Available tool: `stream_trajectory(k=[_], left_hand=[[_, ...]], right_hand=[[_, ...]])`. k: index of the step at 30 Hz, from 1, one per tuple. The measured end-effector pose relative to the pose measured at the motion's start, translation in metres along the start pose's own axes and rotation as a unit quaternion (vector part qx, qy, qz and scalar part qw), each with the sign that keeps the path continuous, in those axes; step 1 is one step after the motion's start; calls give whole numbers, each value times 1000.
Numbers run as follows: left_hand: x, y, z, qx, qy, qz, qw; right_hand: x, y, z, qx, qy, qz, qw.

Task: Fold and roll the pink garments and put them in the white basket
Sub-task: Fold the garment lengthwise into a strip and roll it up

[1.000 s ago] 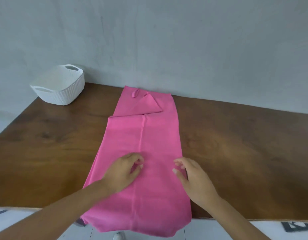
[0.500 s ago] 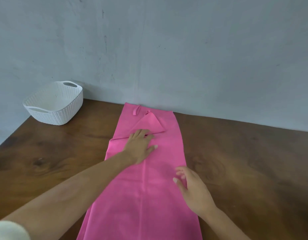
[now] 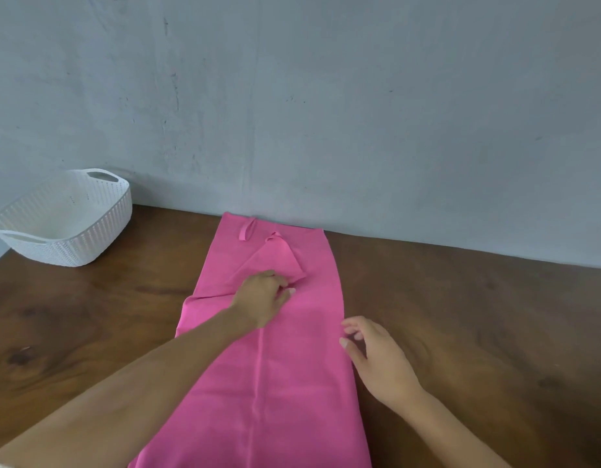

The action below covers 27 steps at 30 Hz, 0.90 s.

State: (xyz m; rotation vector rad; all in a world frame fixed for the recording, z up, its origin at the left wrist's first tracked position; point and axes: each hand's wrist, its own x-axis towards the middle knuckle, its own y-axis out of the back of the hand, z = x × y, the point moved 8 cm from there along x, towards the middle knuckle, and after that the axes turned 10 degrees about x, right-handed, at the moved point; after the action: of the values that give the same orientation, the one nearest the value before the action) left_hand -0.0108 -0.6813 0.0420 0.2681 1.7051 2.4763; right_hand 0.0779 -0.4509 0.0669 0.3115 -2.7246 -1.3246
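Observation:
A long pink garment (image 3: 302,373) lies flat on the wooden table (image 3: 461,315), folded into a narrow strip that runs from the wall toward me, with straps and a triangular flap at its far end. My left hand (image 3: 263,297) rests on the cloth just below that flap, fingers bent at its lower edge; a grip cannot be made out. My right hand (image 3: 376,359) hovers at the garment's right edge, fingers loosely curled and holding nothing. The white basket (image 3: 90,238) stands at the back left by the wall and holds nothing.
A grey wall (image 3: 326,113) closes the table's far side right behind the garment. Bare wood lies left and right of the cloth. The table's left edge runs just beside the basket.
My left hand has slid up the garment from near its middle to the triangular flap. The view has tilted upward. My right hand has stayed at the right edge.

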Motion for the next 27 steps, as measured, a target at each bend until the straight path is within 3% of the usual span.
stream_trajectory(k=[3,10,15,19,27], left_hand=[[-3,14,-21,-98,71,44,992],[-7,55,-67,-199,224,154,941],[1,47,-102,-282,322,159,890],[5,35,-117,-245,354,124,894],[25,26,-125,-225,301,89,922]], right_hand=[[31,11,-12,-14,20,-8,1000],[129,17,-56,9,82,-28,996],[193,1,-96,27,119,-49,991],[236,-22,-123,6,153,-70,986],[302,-83,-138,-39,163,-144,975]])
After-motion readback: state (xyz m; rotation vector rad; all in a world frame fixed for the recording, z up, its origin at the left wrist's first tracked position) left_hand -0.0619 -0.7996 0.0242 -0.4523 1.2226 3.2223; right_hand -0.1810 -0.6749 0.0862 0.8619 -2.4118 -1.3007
